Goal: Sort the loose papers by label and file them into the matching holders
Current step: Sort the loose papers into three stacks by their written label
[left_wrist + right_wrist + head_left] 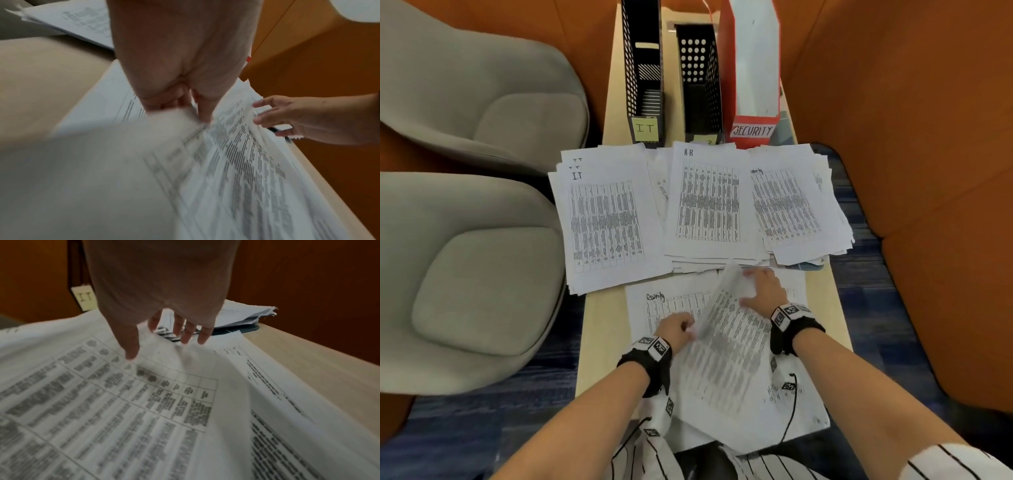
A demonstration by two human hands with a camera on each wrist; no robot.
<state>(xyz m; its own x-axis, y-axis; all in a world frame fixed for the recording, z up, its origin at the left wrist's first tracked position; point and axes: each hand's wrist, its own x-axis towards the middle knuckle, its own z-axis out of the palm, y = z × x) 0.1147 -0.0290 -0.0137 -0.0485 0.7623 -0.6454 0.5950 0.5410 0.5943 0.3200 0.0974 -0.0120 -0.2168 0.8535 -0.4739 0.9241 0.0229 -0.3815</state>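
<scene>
My left hand (pixel 675 331) pinches the sheet (pixel 726 346); my right hand (pixel 761 288) lies spread on it. Pulling fast, I risk dragging the page beneath.

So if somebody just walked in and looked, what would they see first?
Probably the bright red holder marked SECURITY, standing at the far end of the table to the right of two black mesh holders. Next, the three spread piles of printed papers just in front of them. Nearest, the left hand pinches a lifted sheet while the right hand rests spread on it.
</scene>
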